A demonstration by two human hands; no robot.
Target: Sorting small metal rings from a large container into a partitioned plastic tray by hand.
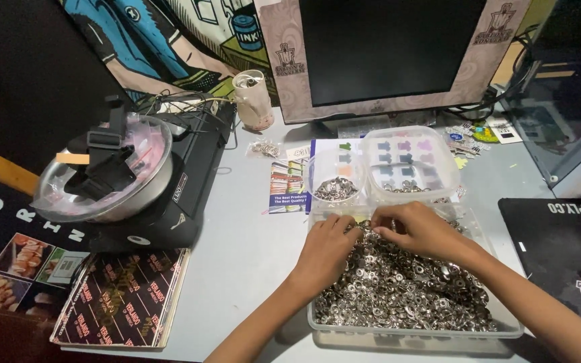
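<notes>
Hands (378,235) in metal-ring tub (411,328), blue leaflet (288,187) nearby.

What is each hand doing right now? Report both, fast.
Left hand: fingers curled into the metal rings; holding any cannot be told.
Right hand: fingertips pinched among the rings; hold cannot be told.

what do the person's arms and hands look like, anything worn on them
Both arms are bare as far as the picture shows: no sleeves, gloves, watch or bracelet appear on the forearms or wrists. The left hand and the right hand also look bare, with no rings that can be made out, though some fingers are partly hidden. No marks or tattoos are visible on either arm.
</notes>
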